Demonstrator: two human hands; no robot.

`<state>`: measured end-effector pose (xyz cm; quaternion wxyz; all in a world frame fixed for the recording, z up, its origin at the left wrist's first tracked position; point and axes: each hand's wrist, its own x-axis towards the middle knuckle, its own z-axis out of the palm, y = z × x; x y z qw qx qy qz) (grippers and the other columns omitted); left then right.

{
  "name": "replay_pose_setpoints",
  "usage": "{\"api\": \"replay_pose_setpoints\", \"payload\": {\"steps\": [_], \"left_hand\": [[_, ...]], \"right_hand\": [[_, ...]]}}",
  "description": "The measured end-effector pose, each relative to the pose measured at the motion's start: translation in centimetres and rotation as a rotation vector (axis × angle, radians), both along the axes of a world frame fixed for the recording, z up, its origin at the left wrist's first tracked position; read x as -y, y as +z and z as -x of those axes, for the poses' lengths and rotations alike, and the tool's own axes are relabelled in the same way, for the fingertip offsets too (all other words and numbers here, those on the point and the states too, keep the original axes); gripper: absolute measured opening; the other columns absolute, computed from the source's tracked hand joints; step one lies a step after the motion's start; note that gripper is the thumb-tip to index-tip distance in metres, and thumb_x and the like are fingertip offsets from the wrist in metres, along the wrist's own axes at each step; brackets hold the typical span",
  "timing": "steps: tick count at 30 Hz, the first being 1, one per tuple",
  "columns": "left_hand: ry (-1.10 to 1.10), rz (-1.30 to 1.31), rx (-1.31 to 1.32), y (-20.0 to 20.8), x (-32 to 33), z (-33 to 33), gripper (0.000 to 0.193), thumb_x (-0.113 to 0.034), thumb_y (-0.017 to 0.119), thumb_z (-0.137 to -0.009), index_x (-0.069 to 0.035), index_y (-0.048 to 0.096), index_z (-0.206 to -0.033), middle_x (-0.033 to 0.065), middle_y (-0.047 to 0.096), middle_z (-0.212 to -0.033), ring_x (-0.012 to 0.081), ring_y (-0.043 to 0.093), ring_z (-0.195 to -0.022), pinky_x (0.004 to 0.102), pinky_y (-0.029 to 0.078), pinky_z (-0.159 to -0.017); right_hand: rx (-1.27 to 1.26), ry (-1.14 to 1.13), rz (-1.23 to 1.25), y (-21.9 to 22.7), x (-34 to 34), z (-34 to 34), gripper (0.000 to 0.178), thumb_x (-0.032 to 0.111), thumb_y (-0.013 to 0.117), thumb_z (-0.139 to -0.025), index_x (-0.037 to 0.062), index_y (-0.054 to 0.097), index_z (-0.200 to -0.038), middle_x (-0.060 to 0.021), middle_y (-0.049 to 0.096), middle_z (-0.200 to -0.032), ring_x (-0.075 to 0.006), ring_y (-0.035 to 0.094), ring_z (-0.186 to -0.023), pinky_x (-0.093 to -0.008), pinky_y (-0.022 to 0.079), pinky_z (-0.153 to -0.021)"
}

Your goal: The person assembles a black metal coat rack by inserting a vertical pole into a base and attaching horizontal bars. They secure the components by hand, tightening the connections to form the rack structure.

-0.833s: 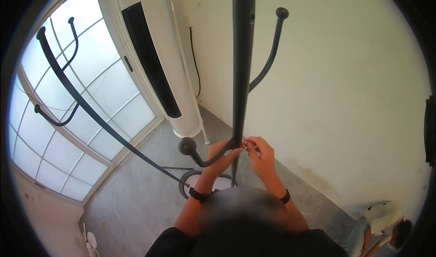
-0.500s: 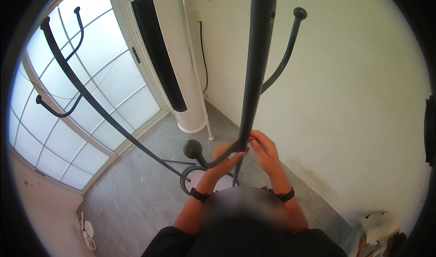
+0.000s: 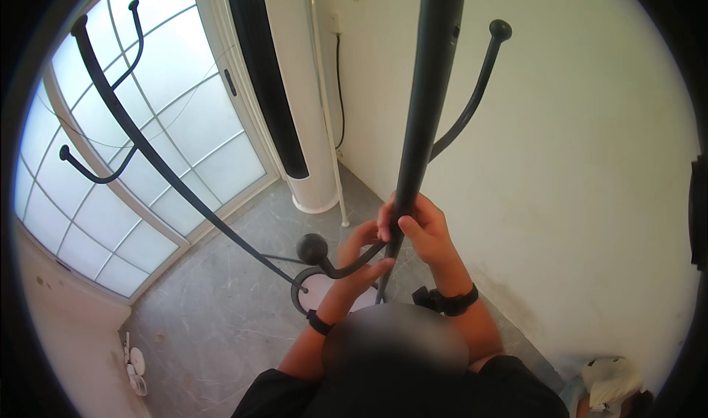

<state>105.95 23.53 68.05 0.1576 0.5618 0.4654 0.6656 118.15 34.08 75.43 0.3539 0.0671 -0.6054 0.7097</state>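
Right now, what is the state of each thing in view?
Thick dark metal pole: gripped by the right hand
Left hand: open, beside that pole
Dark curved hook with ball end: attached to that pole
Slim dark metal pole with hooks: slanting in the picture
White-framed frosted-glass door: seemingly closed
Tall white air conditioner: upright, power unclear
Thin black cable: hanging

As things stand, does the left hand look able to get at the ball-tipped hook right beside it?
Probably yes: the ball-tipped hook curves across the left hand in this view, with nothing visible between them. The right hand, on the black pole, seems out of the way. Contact is unclear.
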Motion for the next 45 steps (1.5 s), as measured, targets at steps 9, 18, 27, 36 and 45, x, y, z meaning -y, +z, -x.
{"api": "replay_pose_setpoints", "payload": {"steps": [9,18,27,36,45], "left_hand": [[-0.125,-0.024,0.032,-0.3,1.5,1.1,0.053,-0.033,0.058,-0.096,0.006,0.051,-0.130,0.0192,0.065,-0.116,0.0268,0.065,-0.107,0.0370,0.051,-0.092],[-0.225,0.001,0.306,-4.9,-0.6,1.2,0.049,-0.037,0.044,-0.102,0.009,0.056,-0.115,0.0129,0.063,-0.109,0.0252,0.065,-0.103,0.0383,0.049,-0.095],[-0.360,0.005,0.580,-5.5,-2.3,1.7,0.050,-0.040,0.040,-0.103,0.006,0.060,-0.104,0.0113,0.064,-0.100,0.0232,0.066,-0.095,0.0372,0.052,-0.088],[-0.459,0.129,0.969,-4.3,-7.0,2.0,0.049,-0.048,0.040,-0.102,-0.006,0.057,-0.083,0.0063,0.060,-0.077,0.0170,0.059,-0.066,0.0327,0.051,-0.062],[-0.644,0.286,0.817,-1.3,-6.4,0.8,0.052,-0.051,0.030,-0.102,-0.004,0.052,-0.102,0.0083,0.055,-0.072,0.0177,0.056,-0.056,0.0269,0.042,-0.043]], "right_hand": [[-0.029,-0.217,-0.004,-2.1,2.3,0.9,0.025,0.017,0.056,-0.098,0.0007,0.049,-0.115,-0.0026,0.052,-0.086,-0.0092,0.049,-0.074,-0.0231,0.043,-0.073],[0.009,-0.548,0.012,-3.8,4.6,1.6,0.021,0.011,0.054,-0.098,-0.0004,0.048,-0.115,-0.0042,0.053,-0.088,-0.0103,0.050,-0.076,-0.0254,0.045,-0.074],[0.020,-0.767,0.019,-4.2,5.8,2.9,0.018,0.005,0.053,-0.096,-0.0013,0.049,-0.112,-0.0031,0.053,-0.089,-0.0090,0.051,-0.078,-0.0231,0.045,-0.073],[0.048,-0.568,0.025,-3.4,2.8,3.9,0.013,0.012,0.066,-0.092,0.0039,0.056,-0.096,0.0017,0.058,-0.076,-0.0049,0.053,-0.068,-0.0204,0.043,-0.064],[0.312,-0.310,0.018,-0.5,1.0,2.6,0.030,0.012,0.061,-0.093,0.0067,0.051,-0.065,0.0013,0.047,-0.051,-0.0068,0.043,-0.044,-0.0219,0.032,-0.040]]}}
